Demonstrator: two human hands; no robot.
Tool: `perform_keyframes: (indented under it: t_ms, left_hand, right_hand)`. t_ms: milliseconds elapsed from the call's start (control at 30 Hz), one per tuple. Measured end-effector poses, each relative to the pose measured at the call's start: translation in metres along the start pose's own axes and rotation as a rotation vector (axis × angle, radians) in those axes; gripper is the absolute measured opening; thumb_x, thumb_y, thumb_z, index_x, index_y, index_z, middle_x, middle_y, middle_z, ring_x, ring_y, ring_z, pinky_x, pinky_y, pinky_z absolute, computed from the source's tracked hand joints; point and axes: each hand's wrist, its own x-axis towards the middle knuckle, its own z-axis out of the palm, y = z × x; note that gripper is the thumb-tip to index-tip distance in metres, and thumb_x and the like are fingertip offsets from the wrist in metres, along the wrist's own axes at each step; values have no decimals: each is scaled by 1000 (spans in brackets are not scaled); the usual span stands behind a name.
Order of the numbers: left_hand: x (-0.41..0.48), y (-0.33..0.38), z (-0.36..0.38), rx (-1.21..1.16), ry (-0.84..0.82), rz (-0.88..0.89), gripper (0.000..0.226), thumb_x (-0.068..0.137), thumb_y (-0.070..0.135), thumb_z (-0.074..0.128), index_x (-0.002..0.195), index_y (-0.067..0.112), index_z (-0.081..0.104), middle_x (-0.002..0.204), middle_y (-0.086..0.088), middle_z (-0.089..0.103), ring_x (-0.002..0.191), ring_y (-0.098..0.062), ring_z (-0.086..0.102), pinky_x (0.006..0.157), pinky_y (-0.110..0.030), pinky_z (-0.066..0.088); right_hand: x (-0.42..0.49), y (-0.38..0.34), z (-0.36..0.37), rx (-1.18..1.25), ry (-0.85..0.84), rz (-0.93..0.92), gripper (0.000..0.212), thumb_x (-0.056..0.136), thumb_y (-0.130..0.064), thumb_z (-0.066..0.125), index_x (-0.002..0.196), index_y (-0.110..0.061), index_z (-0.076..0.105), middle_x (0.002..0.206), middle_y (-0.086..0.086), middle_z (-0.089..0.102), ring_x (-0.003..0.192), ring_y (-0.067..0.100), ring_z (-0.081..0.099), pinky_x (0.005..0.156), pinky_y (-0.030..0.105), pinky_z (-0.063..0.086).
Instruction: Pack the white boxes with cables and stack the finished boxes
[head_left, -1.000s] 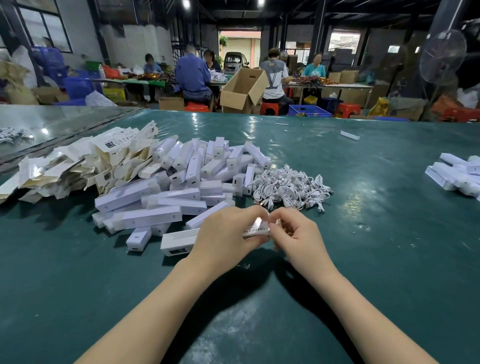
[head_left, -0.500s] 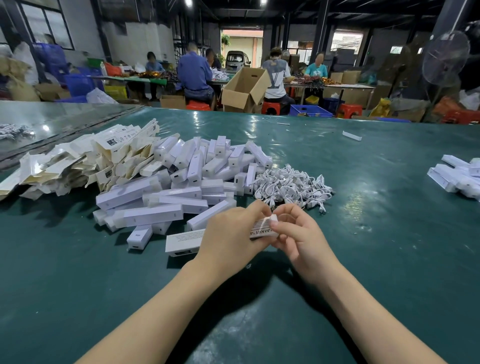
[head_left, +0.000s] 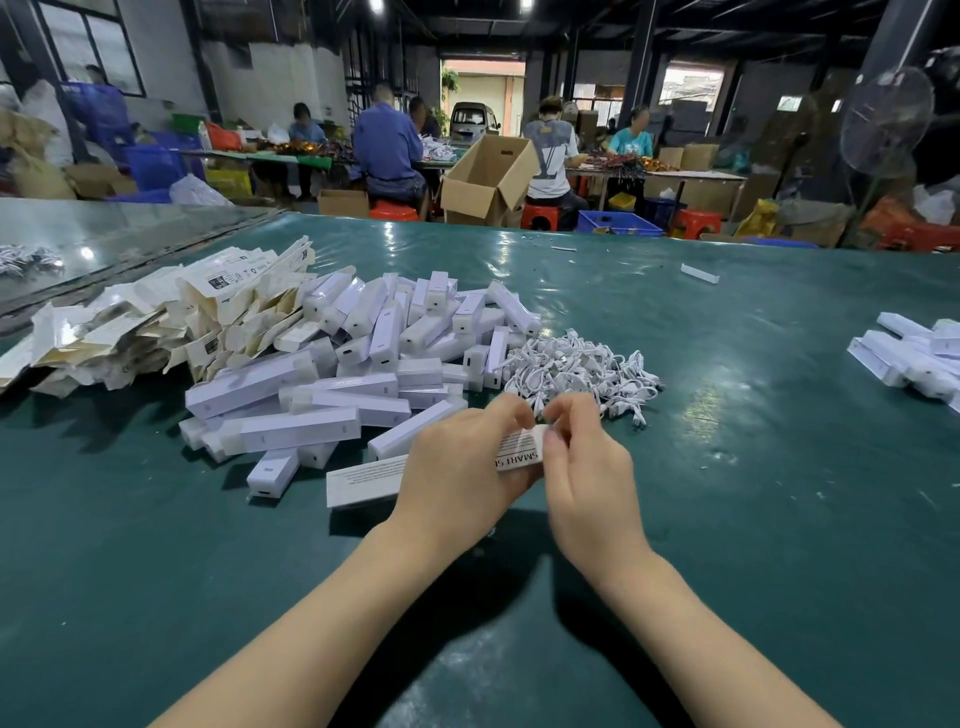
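My left hand (head_left: 462, 467) grips a long white box (head_left: 363, 480) with printed text, held level just above the green table (head_left: 727, 519). My right hand (head_left: 582, 462) pinches the box's right end, thumb and fingers curled on the flap there. Behind the hands lies a heap of white boxes (head_left: 374, 358), and to its right a pile of coiled white cables (head_left: 576, 369). A group of white boxes (head_left: 914, 353) lies at the table's right edge.
Flat unfolded cartons (head_left: 156, 322) are heaped at the left. One loose white box (head_left: 700, 273) lies far back on the table. Beyond the table stand an open cardboard box (head_left: 485, 179), red stools, blue crates and several seated people at other tables.
The box has stayed in my left hand. My right hand's fingers have shifted on the box's right end, working the flap, and the hands have lifted slightly toward the cable pile.
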Motion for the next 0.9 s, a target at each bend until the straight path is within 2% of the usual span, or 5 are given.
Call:
perform_keyframes:
  t_ms: [100, 400, 600, 733, 900]
  left_hand:
    - [0, 2, 1, -51, 13, -25, 40, 62, 16, 78, 98, 11, 61, 76, 2, 72, 76, -17, 53, 63, -28, 36]
    - [-2, 0, 6, -56, -29, -26, 45, 70, 10, 72, 113, 12, 58, 87, 4, 73, 80, -17, 55, 66, -27, 37]
    - [0, -2, 12, 0, -154, -32, 55, 78, 18, 64, 128, 20, 45, 103, -2, 71, 96, -26, 62, 80, -37, 43]
    - [-1, -4, 17, 26, -171, -44, 53, 77, 15, 61, 126, 22, 43, 102, 0, 71, 95, -27, 63, 79, -40, 46]
    - [-1, -5, 21, -32, -64, -57, 47, 76, 11, 63, 120, 14, 46, 99, 0, 72, 94, -30, 64, 77, -35, 42]
  right_hand:
    - [1, -2, -3, -172, -66, -191, 30, 79, -7, 36, 104, -22, 29, 71, -1, 47, 61, 20, 38, 56, 28, 27]
    - [-1, 1, 0, -137, -117, -192, 22, 83, -13, 35, 101, -19, 25, 76, -7, 40, 63, 17, 36, 57, 28, 20]
    - [4, 8, 5, -84, -138, 134, 8, 95, -19, 45, 92, -18, 38, 77, -7, 46, 71, 20, 49, 65, 34, 33]
    - [2, 6, 0, -256, -172, 46, 21, 96, -16, 39, 117, -14, 42, 87, 6, 61, 85, 37, 57, 65, 39, 39]
    - [6, 7, 1, -223, -185, 16, 35, 94, -12, 40, 129, -20, 41, 78, -1, 59, 75, 29, 54, 64, 34, 36]
